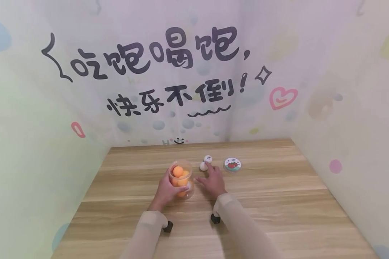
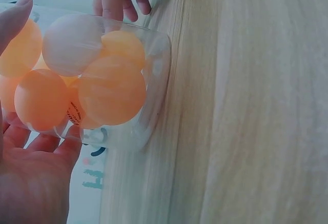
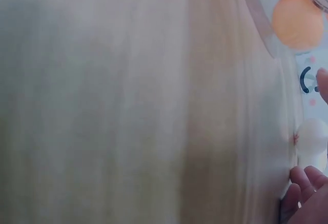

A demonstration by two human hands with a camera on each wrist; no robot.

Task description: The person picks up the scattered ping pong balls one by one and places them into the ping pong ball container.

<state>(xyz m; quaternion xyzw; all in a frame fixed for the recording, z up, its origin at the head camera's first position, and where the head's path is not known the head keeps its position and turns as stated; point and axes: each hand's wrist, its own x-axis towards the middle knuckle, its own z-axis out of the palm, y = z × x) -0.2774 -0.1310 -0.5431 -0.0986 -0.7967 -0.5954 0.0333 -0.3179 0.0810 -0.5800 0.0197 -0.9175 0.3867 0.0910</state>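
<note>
A clear plastic jar (image 1: pixel 189 193) stands on the wooden table, filled with several orange ping-pong balls (image 2: pixel 111 89) and at least one white one (image 2: pixel 73 44). My left hand (image 1: pixel 166 190) grips the jar from its left side, thumb across the near wall and fingers round the far side. To the right of the jar, my right hand (image 1: pixel 214 182) reaches forward with fingers spread. Its fingertips are at the nearer of two loose white ping-pong balls (image 1: pixel 203 166); whether they touch it, I cannot tell. The farther ball (image 1: pixel 208 158) lies just behind.
A round lid (image 1: pixel 232 164) with a tomato picture lies right of the loose balls. The wooden table (image 1: pixel 278 216) ends at a printed wall (image 1: pixel 181 126) behind, with more walls at left and right.
</note>
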